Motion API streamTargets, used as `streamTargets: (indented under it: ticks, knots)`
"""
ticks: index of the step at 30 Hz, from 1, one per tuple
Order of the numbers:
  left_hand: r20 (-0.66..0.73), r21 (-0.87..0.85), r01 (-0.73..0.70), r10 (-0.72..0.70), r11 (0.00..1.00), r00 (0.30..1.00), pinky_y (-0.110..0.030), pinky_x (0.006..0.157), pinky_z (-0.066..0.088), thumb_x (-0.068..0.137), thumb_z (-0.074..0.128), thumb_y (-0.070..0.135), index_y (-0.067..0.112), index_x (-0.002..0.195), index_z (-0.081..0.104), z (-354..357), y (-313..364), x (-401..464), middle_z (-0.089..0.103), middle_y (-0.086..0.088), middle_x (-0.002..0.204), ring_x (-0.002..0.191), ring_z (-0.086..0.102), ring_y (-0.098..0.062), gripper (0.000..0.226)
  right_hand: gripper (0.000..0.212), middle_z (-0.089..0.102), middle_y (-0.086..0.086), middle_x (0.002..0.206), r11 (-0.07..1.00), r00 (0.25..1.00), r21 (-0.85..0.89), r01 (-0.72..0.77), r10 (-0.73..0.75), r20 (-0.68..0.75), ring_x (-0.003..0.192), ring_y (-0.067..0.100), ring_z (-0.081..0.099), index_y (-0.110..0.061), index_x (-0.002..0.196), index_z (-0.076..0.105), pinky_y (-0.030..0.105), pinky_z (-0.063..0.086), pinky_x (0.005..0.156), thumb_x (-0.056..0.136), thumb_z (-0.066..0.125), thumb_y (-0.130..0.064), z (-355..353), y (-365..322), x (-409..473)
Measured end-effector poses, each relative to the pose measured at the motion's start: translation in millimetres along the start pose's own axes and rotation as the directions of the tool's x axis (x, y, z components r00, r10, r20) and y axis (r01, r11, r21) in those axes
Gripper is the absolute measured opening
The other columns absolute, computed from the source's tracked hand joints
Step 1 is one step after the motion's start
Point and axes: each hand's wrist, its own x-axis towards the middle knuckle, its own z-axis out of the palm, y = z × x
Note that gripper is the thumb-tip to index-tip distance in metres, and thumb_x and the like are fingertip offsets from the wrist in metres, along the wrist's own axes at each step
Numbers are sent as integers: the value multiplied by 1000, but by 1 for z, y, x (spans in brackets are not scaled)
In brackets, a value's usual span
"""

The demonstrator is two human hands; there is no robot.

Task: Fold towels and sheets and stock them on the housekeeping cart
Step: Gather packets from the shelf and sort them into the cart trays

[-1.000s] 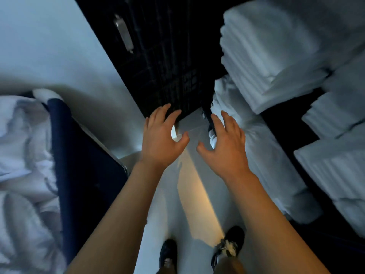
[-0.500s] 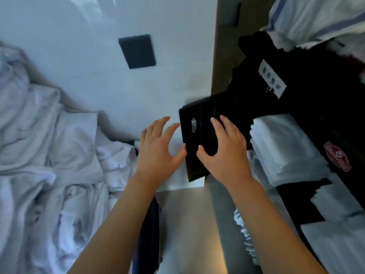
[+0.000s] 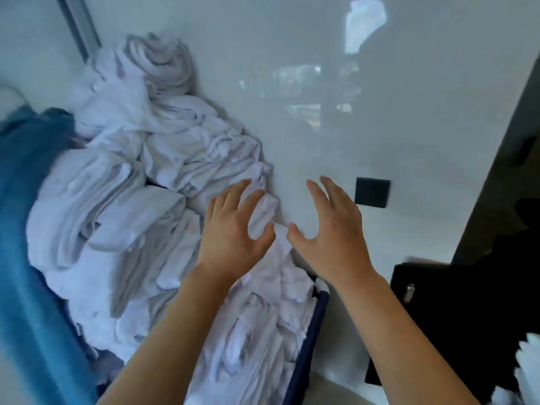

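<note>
A big heap of crumpled white towels and sheets [image 3: 140,217] fills a dark blue bin [image 3: 309,331] at the left, piled against the wall. My left hand [image 3: 233,232] hovers over the right side of the heap, fingers spread, holding nothing. Beside it my right hand [image 3: 330,232] is held in front of the wall, also open and empty. The black housekeeping cart [image 3: 455,317] shows at the lower right, with a corner of folded white towels [image 3: 529,372] at the frame's edge.
A glossy white wall [image 3: 321,112] stands straight ahead, with a dark square switch plate [image 3: 371,192] on it. A blue fabric edge [image 3: 26,258] runs down the far left. A dark doorway or panel [image 3: 514,141] lies at the right.
My view has swung up and left, from the cart's towel stacks and the floor to the laundry heap. Both hands stayed open and now reach over the heap.
</note>
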Motion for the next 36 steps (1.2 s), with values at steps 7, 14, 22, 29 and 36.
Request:
streamTargets:
  ticks: [7,14,22,29,36]
  knots:
    - [-177,267,159,-114,950,977,-54,110,38,89,65,46,20,139,60,-138,-67,-28,49,-8,152,138,46,-32,57,79,33,9,163,952,963,151,267,-270,-2,150,30,32,-19,154,42,52,30,118,87,63,-53,20,-129,41]
    - [-322,460,339,-202,821,925,-53,111,39,88,63,46,18,137,63,-263,-129,-70,50,-10,152,133,49,-36,57,81,26,3,166,844,887,300,444,-461,-14,153,25,24,-23,157,36,53,26,121,87,62,-54,52,-256,54]
    - [-416,560,442,-224,700,881,-52,116,35,89,59,47,20,140,59,-379,-200,-106,47,-7,154,139,44,-31,58,78,25,2,167,724,812,410,555,-579,-74,154,23,23,-22,157,36,51,26,122,90,60,-53,100,-393,62]
    - [-474,586,499,-229,639,850,-52,113,38,88,61,46,22,140,59,-447,-273,-141,47,-4,154,139,44,-30,57,75,29,2,164,663,783,465,587,-612,-115,152,23,27,-23,155,39,54,30,120,89,54,-56,151,-491,68]
    - [-511,602,556,-257,573,820,-55,111,40,88,58,48,22,139,59,-517,-339,-188,46,-3,154,138,46,-31,57,79,28,2,164,606,749,516,605,-653,-111,152,22,25,-24,156,36,53,27,121,87,47,-61,191,-593,59]
